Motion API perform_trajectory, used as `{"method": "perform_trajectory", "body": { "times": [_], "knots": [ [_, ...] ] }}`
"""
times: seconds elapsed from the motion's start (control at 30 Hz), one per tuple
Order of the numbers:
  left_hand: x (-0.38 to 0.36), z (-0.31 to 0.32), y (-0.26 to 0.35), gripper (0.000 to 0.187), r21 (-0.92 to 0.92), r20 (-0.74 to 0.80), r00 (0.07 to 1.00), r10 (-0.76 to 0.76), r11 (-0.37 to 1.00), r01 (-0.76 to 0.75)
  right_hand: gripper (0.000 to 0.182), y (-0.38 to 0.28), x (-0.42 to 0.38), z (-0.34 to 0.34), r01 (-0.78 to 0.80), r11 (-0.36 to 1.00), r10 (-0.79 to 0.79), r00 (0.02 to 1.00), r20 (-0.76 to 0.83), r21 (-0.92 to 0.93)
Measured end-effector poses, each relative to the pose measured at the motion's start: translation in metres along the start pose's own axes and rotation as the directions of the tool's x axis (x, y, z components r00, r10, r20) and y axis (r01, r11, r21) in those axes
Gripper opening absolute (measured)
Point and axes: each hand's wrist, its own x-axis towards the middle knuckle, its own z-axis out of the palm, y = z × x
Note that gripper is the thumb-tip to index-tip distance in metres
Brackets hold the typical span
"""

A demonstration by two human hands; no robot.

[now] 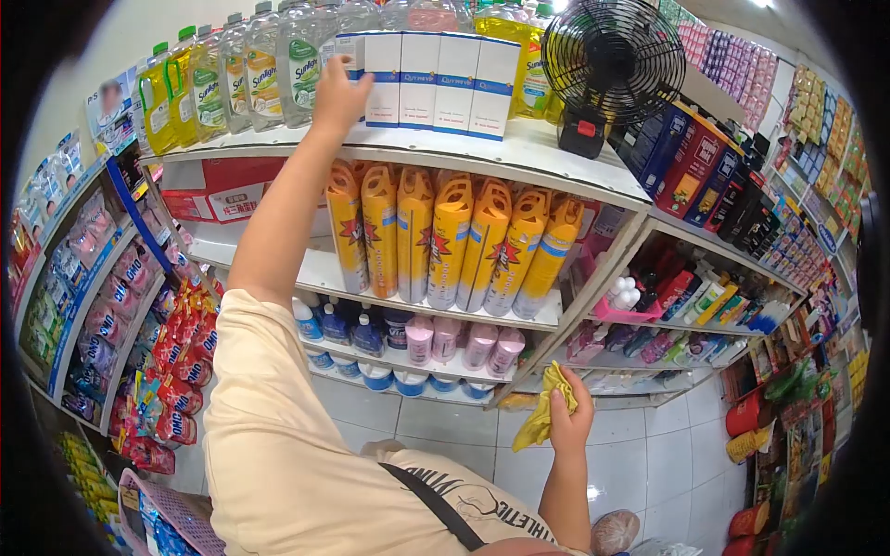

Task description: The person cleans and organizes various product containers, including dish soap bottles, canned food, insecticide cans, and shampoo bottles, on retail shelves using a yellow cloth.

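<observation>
My left hand [341, 93] is stretched up to the top shelf, its fingers closed round a small white box [349, 44] at the left end of a row. Beside it stand several upright white boxes with a blue band [418, 79], side by side near the shelf's front. Lower down on the right, my right hand [569, 412] grips a crumpled yellow cloth [538, 428] in front of my body.
Dish soap bottles [301, 69] line the back of the top shelf [533, 153]. A black fan [614, 60] stands right of the boxes. Yellow spray cans [454, 241] fill the shelf below. A pink basket [162, 505] is at lower left.
</observation>
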Motion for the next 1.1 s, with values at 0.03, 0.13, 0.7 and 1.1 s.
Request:
{"method": "perform_trajectory", "body": {
  "times": [0.03, 0.13, 0.7, 1.1],
  "knots": [
    [0.006, -0.001, -0.007, 0.062, -0.013, -0.056, 0.998, -0.010, 1.000, 0.009, 0.034, -0.001, 0.000, 0.004, -0.007, 1.000, 0.007, 1.000, 0.000, -0.018],
    [0.018, 0.006, -0.025, 0.064, 0.102, -0.076, 0.997, -0.018, 0.994, 0.025, 0.034, -0.002, 0.002, 0.015, 0.001, 1.000, -0.001, 1.000, 0.005, -0.024],
    [0.022, -0.013, -0.041, 0.061, 0.035, 0.072, 0.995, -0.072, 0.997, 0.070, 0.034, -0.008, 0.018, 0.042, -0.002, 1.000, 0.005, 0.993, 0.120, -0.026],
    [0.015, 0.002, -0.055, 0.064, -0.133, 0.089, 0.988, -0.129, 0.981, 0.140, 0.034, -0.004, 0.022, 0.044, 0.002, 0.996, 0.017, 0.975, 0.223, -0.088]
  ]
}}
